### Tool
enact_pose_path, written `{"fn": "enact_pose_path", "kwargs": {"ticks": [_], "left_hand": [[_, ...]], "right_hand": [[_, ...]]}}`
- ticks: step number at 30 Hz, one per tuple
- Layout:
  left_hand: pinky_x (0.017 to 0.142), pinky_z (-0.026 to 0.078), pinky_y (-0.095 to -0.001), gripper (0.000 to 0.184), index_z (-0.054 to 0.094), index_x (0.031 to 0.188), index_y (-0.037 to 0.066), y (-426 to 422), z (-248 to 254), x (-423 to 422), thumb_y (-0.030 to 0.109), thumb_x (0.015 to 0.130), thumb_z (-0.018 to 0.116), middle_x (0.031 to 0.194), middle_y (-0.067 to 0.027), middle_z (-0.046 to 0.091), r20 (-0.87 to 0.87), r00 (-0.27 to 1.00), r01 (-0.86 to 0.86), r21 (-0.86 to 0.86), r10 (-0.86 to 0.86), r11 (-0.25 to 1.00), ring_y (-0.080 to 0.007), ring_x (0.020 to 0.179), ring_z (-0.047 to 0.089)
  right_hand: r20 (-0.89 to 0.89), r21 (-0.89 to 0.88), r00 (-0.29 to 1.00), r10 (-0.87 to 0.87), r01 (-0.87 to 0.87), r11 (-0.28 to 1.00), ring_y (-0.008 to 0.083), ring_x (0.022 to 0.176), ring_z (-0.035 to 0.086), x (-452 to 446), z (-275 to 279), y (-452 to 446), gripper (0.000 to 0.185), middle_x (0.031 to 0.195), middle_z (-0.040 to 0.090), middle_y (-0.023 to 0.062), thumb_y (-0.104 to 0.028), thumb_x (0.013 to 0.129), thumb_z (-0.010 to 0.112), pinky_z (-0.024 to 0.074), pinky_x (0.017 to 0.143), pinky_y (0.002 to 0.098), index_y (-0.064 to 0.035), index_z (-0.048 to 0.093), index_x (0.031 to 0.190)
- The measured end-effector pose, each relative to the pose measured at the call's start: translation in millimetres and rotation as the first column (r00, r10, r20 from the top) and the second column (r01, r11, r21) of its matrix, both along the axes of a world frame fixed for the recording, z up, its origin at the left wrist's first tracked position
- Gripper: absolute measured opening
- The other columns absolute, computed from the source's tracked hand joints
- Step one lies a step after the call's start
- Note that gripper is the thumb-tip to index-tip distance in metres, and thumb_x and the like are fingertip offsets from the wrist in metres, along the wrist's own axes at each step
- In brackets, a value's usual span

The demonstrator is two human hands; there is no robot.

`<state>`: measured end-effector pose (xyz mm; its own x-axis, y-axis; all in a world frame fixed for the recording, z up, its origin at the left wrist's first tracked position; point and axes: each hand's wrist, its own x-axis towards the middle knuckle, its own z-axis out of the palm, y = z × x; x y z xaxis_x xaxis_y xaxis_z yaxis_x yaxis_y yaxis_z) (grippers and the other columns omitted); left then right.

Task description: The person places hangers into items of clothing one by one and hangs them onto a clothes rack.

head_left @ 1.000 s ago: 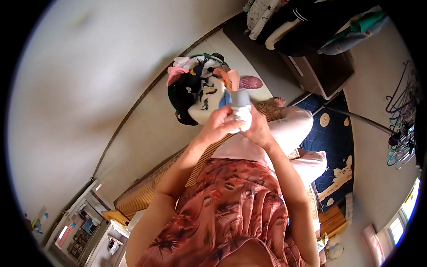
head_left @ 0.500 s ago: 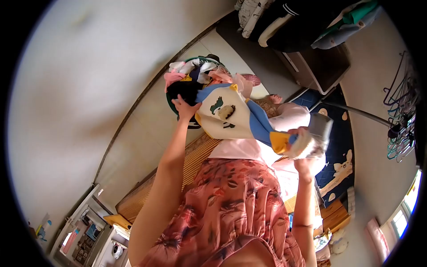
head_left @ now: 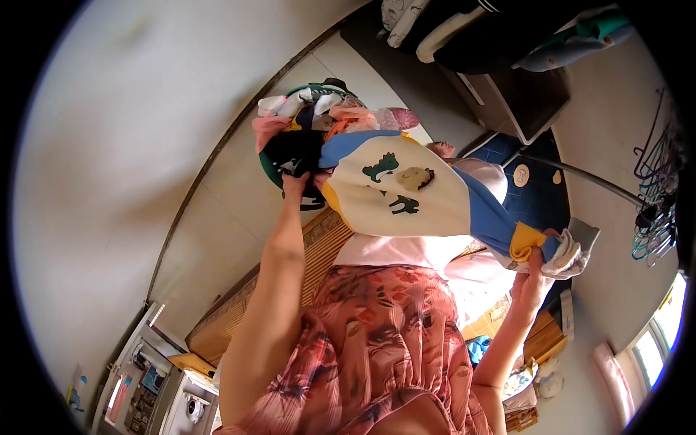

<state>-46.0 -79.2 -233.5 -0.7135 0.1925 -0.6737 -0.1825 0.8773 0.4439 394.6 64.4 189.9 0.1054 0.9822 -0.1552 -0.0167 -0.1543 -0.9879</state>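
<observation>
A cream shirt (head_left: 428, 196) with blue sleeves, yellow trim and dark green dinosaur pictures stretches across in front of me. My right hand (head_left: 533, 279) is closed on its right end, at the yellow cuff (head_left: 527, 241). Bunched white cloth (head_left: 569, 254) and a grey piece (head_left: 583, 235) hang at the same hand. On the left, my left hand (head_left: 295, 185) is closed on black cloth (head_left: 297, 148) at the edge of a green basket (head_left: 270, 165). Its fingertips are partly hidden in the cloth. The shirt's left end lies beside that hand.
Pink, white and orange clothes (head_left: 348, 116) fill the basket. Below lies a striped wooden surface (head_left: 239, 308). Clothes hang (head_left: 493, 36) above an open drawer-like box (head_left: 533, 101). Hangers (head_left: 652, 196) cluster at the right on the wall. A dark blue mat (head_left: 536, 192) covers part of the floor.
My right hand has moved right and slightly down, drawing the shirt wider so its pictures show more. My left hand's spread fingers have closed into the black cloth.
</observation>
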Motion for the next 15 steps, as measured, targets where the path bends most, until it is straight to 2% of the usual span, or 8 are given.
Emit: {"fn": "enact_pose_path", "kwargs": {"ticks": [2,5,8,9,11,12,13,15], "left_hand": [[0.059,0.051,-0.0353,0.088,0.039,0.132,-0.003,-5,-5,-8,0.025,0.062,0.084,0.086,-0.0150,0.061,-0.109,0.980,0.171,0.037,-0.166,0.985,-0.0276,0.066,0.061],[0.073,0.051,-0.0372,0.071,0.053,0.116,-0.007,1,1,11,0.031,0.063,0.083,0.095,-0.0181,0.063,-0.427,0.871,0.180,-0.178,-0.241,0.967,-0.0326,0.081,0.063],[0.084,0.048,-0.0386,0.072,0.055,0.112,-0.008,3,-18,6,0.036,0.062,0.082,0.104,-0.0215,0.063,-0.327,0.944,0.027,-0.045,-0.040,0.999,-0.0366,0.091,0.060],[0.077,0.050,-0.0361,0.053,0.059,0.103,-0.008,9,-10,15,0.029,0.070,0.077,0.101,-0.0199,0.065,-0.358,0.930,-0.084,0.017,0.084,0.996,-0.0317,0.081,0.062],[0.070,0.049,-0.0328,0.038,0.060,0.099,-0.007,15,4,6,0.022,0.076,0.071,0.093,-0.0169,0.066,0.106,0.976,-0.197,0.080,0.189,0.977,-0.0257,0.074,0.061],[0.066,0.049,-0.0312,0.031,0.061,0.097,-0.006,19,10,3,0.018,0.078,0.068,0.089,-0.0153,0.066,0.339,0.916,-0.258,0.087,0.215,0.962,-0.0227,0.071,0.060],[0.057,0.042,-0.0264,0.017,0.062,0.093,-0.003,30,19,8,0.010,0.083,0.058,0.077,-0.0085,0.065,0.188,0.960,-0.215,0.027,0.207,0.976,-0.0133,0.063,0.055],[0.056,0.040,-0.0265,0.018,0.061,0.092,-0.003,47,38,16,0.011,0.084,0.056,0.074,-0.0061,0.063,-0.060,0.998,-0.009,0.214,0.022,0.977,-0.0134,0.061,0.053]], "right_hand": [[0.006,-0.018,0.999,-0.045,0.045,0.999,0.0171,0.114,0.049,2,-5,-3,0.054,0.126,0.048,0.0056,0.001,0.087,0.060,0.0401,0.101,0.0309,-0.0103,0.037,0.134],[0.026,-0.068,0.991,-0.133,0.135,0.989,0.0178,0.115,0.050,9,-14,-6,0.055,0.128,0.049,0.0066,0.000,0.087,0.060,0.0410,0.101,0.0319,-0.0109,0.037,0.136],[0.021,-0.141,0.985,-0.171,0.173,0.975,0.0183,0.115,0.050,9,-13,-7,0.056,0.129,0.049,0.0072,0.000,0.087,0.060,0.0418,0.101,0.0328,-0.0107,0.037,0.136],[0.025,-0.143,0.986,-0.166,0.167,0.975,0.0184,0.115,0.051,13,-15,-7,0.055,0.129,0.049,0.0073,0.000,0.087,0.060,0.0419,0.100,0.0330,-0.0106,0.037,0.136],[0.034,-0.138,0.986,-0.161,0.164,0.977,0.0183,0.115,0.051,23,-21,-10,0.055,0.128,0.050,0.0068,0.001,0.086,0.061,0.0417,0.101,0.0325,-0.0100,0.038,0.135],[0.094,-0.181,0.985,-0.143,0.158,0.971,0.0187,0.117,0.043,17,-15,-5,0.076,0.128,0.043,0.0066,0.004,0.078,0.068,0.0356,0.104,0.0321,-0.0130,0.026,0.139],[0.118,-0.177,0.982,-0.149,0.169,0.970,0.0190,0.117,0.043,8,-12,-3,0.076,0.127,0.043,0.0067,0.004,0.077,0.069,0.0347,0.104,0.0322,-0.0120,0.027,0.139],[0.141,-0.175,0.981,-0.130,0.154,0.972,0.0188,0.118,0.042,-5,-13,0,0.076,0.126,0.044,0.0064,0.004,0.077,0.070,0.0336,0.104,0.0329,-0.0100,0.028,0.138]]}}
